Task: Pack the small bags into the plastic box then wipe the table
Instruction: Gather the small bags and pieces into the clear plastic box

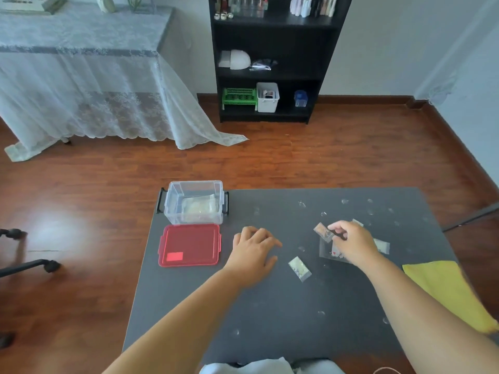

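Right of the middle of the frame, a small bag with brown bits (324, 232) is pinched between the fingertips of the right hand (353, 242). It is tilted. Under that hand lies a flat clear bag (328, 252) with red and white bits in it. A pale bag (383, 245) peeks out on the hand's right side, and a corner of another bag (357, 222) shows above the hand. One more small bag (299, 268) with pale bits lies alone between the two hands, touching neither.

The left hand (255, 255) rests flat on the dark table (270, 319), palm down, fingers spread a little, holding nothing.

Up and to the left, the clear plastic box (194, 202) stands open at the table's far left corner. It has black clips on its sides and some pale bags (198, 207) already inside. Just below it lies the red lid (189, 245), flat on the table.

At the right edge of the frame, a yellow cloth (448, 290) lies on the table. Small wet-looking spots (301, 204) dot the tabletop.
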